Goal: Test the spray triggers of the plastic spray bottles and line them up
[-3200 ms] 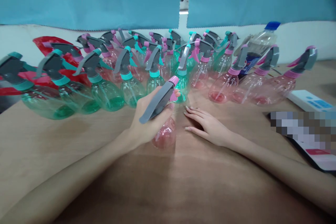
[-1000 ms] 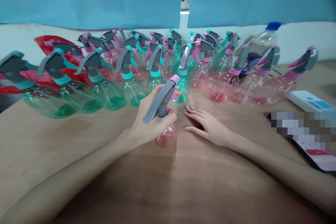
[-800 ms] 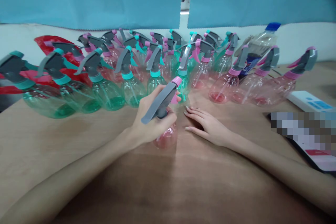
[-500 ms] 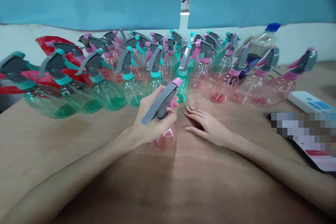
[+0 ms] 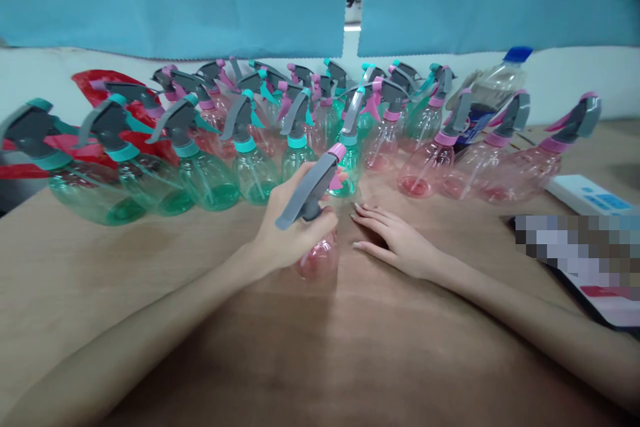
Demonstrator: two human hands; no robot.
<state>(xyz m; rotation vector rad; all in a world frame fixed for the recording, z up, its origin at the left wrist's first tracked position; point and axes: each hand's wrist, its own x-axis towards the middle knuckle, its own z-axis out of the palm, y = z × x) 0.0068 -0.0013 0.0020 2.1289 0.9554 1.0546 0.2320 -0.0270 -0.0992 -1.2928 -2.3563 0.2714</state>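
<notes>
My left hand [image 5: 293, 220] is closed round the neck of a pink spray bottle [image 5: 319, 260] with a grey and pink trigger head. The bottle stands upright on the wooden table [image 5: 280, 347], its nozzle pointing away from me. Part of its neck and trigger is hidden by my fingers. To the right, my right hand [image 5: 395, 237] rests on the table with its fingers stretched out, holding nothing. A green spray bottle [image 5: 350, 160] stands just beyond the two hands, partly behind the pink one.
Green spray bottles [image 5: 210, 180] line the left, and pink spray bottles [image 5: 425, 167] the right, with several more behind. A clear bottle with a blue cap [image 5: 505, 77], a white box [image 5: 590, 193], a blurred-out phone-like device [image 5: 575, 267] and a red plastic bag [image 5: 107, 80] lie around them.
The trigger head of the pink spray bottle in my left hand has turned slightly and shifted a little to the right. My right hand has stayed in place.
</notes>
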